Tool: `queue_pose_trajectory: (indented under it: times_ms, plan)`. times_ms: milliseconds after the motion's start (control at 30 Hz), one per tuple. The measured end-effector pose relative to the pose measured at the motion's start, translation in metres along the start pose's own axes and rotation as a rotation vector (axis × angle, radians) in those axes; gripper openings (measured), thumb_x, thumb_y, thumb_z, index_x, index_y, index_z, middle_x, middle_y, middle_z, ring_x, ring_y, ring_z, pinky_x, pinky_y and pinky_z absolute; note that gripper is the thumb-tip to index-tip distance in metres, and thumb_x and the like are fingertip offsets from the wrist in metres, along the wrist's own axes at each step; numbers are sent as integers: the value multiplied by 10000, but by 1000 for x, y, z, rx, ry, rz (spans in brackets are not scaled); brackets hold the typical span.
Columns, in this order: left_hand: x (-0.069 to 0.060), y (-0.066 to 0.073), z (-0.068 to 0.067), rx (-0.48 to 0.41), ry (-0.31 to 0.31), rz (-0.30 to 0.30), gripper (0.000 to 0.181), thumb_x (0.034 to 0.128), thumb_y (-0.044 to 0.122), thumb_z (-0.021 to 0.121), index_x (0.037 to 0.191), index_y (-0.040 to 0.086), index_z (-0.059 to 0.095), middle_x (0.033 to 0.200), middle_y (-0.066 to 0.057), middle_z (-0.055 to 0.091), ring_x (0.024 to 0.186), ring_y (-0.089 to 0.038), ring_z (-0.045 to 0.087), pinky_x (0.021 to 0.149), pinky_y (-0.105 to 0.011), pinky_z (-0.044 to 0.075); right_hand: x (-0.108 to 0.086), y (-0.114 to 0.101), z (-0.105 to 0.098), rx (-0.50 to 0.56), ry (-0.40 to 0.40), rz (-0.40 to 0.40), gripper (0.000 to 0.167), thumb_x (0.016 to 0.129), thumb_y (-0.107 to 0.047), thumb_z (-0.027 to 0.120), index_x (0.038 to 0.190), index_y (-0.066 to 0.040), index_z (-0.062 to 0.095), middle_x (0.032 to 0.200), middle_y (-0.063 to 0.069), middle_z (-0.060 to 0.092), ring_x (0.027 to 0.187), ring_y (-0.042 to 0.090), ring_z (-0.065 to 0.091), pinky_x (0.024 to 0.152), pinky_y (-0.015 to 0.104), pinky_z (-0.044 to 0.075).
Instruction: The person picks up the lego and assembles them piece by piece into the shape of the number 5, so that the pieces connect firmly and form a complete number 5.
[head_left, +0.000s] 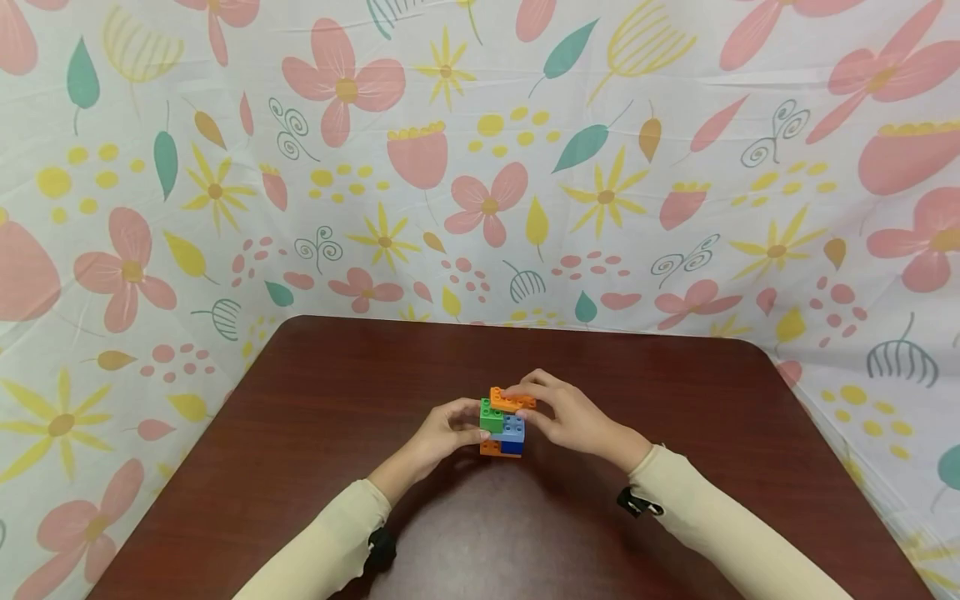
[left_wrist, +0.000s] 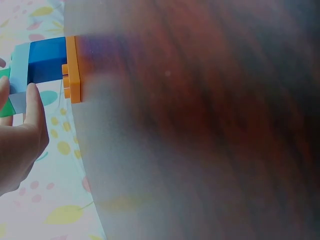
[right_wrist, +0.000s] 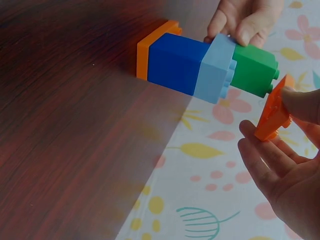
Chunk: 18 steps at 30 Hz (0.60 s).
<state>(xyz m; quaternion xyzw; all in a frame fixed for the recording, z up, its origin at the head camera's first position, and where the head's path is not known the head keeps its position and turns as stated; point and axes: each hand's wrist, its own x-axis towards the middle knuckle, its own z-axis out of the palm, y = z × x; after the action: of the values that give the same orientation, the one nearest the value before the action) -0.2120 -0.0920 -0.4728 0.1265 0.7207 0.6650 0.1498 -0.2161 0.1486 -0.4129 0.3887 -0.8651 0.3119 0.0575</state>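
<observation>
A small stack of toy building bricks stands on the table. From the bottom it has an orange flat brick, a dark blue brick, a light blue brick and a green brick. My left hand holds the stack from the left, with its thumb near the joint of the green and light blue bricks. Over the green brick, my right hand pinches another orange flat brick between thumb and fingers. This brick is tilted in the right wrist view, one end close to the green studs; contact is unclear.
The dark reddish-brown wooden table has rounded far corners. Behind it and at its sides hangs a white cloth printed with flowers and leaves. Black straps are on the wrists, over cream sleeves.
</observation>
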Motion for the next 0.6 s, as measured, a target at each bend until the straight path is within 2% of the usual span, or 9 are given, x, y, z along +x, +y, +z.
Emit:
queue_pose_trajectory:
  times_ms: [167, 367, 600]
  plan:
    - [1, 0, 0, 4, -1, -3, 419, 851, 62, 727, 1248, 22, 598, 1163, -115, 633, 922, -196, 630, 842, -434, 532, 1, -2, 0, -6, -16, -8, 376, 879, -87, 703, 1243, -159, 641, 1079, -19, 545, 826, 105, 523, 657, 349, 514]
    - [1, 2, -1, 7, -6, -4, 414, 856, 73, 725, 1249, 28, 601, 1170, -117, 631, 928, -201, 628, 853, -447, 527, 3, -5, 0, -18, -23, -13, 364, 876, -94, 707, 1229, -159, 649, 1079, -17, 541, 834, 100, 527, 661, 299, 507]
    - [2, 0, -2, 12, -13, 7, 410, 855, 80, 729, 1242, 31, 604, 1170, -111, 631, 933, -205, 628, 840, -418, 534, 3, -7, 1, -14, -38, -27, 351, 885, -95, 697, 1227, -159, 648, 1084, -15, 515, 837, 98, 515, 659, 308, 502]
